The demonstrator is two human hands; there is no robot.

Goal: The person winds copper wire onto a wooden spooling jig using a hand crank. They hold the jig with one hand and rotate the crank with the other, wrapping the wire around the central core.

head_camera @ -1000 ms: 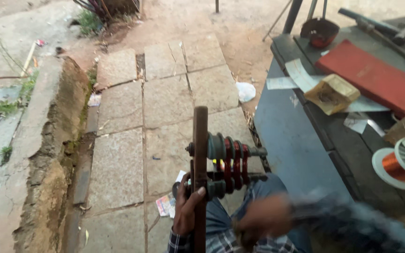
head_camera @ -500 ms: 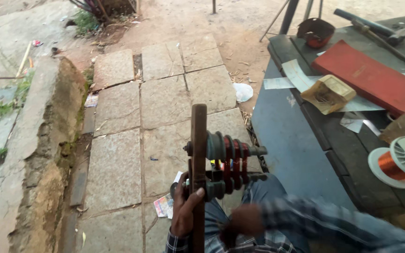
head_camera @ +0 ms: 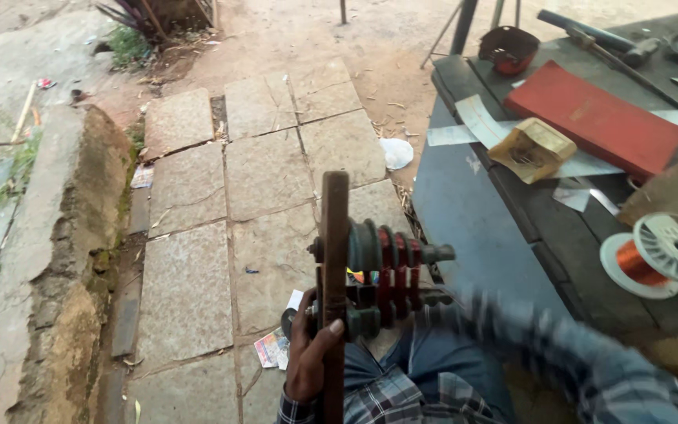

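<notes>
Winder frame (head_camera: 334,259) gripped by left hand (head_camera: 308,357); right hand's grip seemingly hidden, blurred.

I see the winding jig (head_camera: 378,275) upright in front of me, my left hand (head_camera: 308,357) on its post. The surface (head_camera: 464,212) stands to its right, carrying the wire spool (head_camera: 657,255), with the flat board (head_camera: 594,118) behind it.

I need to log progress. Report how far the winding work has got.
Done: cannot tell; no wound wire shows on the red and green former. In hand: the left hand grips the upright wooden bar carrying it; the right hand is hidden, its sleeve blurred. Left: the copper wire spool lies apart on the table.
</notes>
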